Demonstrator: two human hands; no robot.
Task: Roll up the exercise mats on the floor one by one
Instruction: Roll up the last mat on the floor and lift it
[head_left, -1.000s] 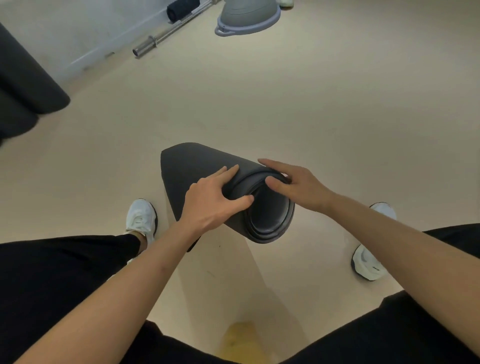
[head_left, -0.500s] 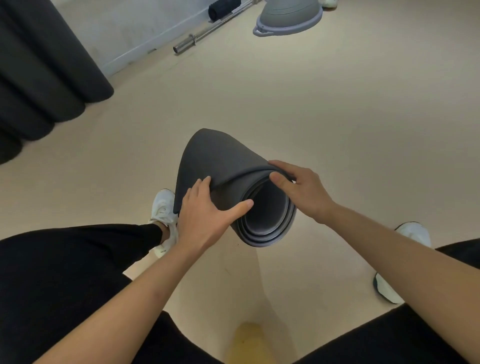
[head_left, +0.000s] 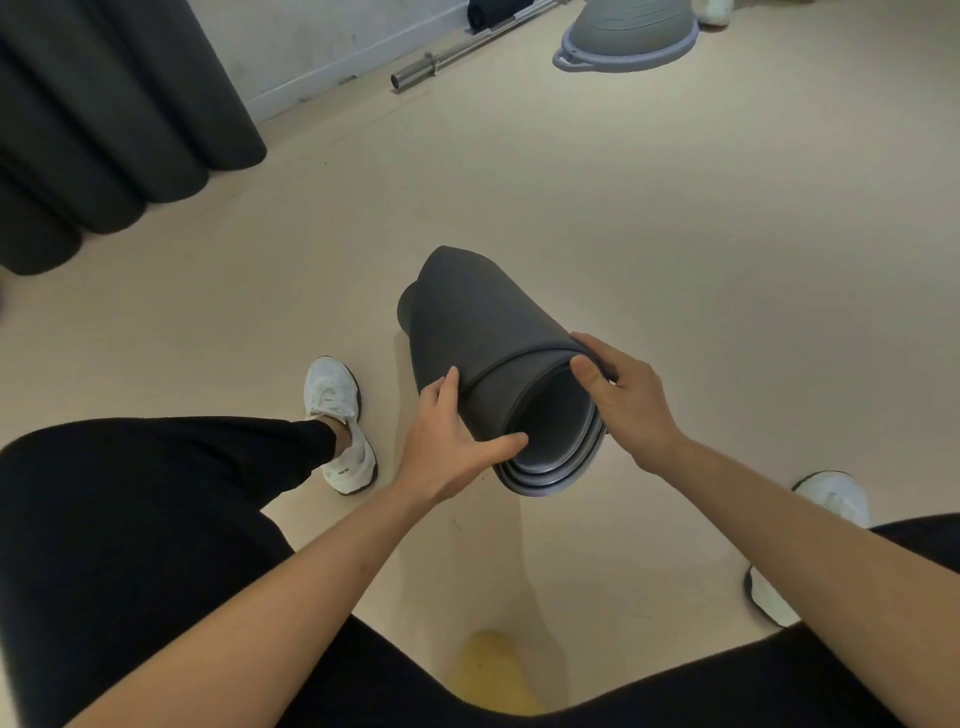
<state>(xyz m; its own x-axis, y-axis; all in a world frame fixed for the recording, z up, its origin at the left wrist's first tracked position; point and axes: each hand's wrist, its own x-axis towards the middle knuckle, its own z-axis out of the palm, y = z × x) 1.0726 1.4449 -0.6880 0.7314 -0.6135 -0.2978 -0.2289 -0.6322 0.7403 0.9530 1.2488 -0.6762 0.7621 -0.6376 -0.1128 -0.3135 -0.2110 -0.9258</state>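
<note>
Left hand (head_left: 447, 441) and right hand (head_left: 623, 400) both gripping rolled grey mat (head_left: 483, 322), white shoe (head_left: 340, 426) reads ANTA

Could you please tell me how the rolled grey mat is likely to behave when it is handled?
The rolled mat likely flexes rather than stays stiff: its open end is squashed oval between the left hand and right hand. It may spring loose, since the coils sit unevenly. Laid down, the cylinder would probably roll.

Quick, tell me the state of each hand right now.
Left hand: grips the near end of the rolled mat.
Right hand: pinches the same end's rim, thumb inside.
</note>
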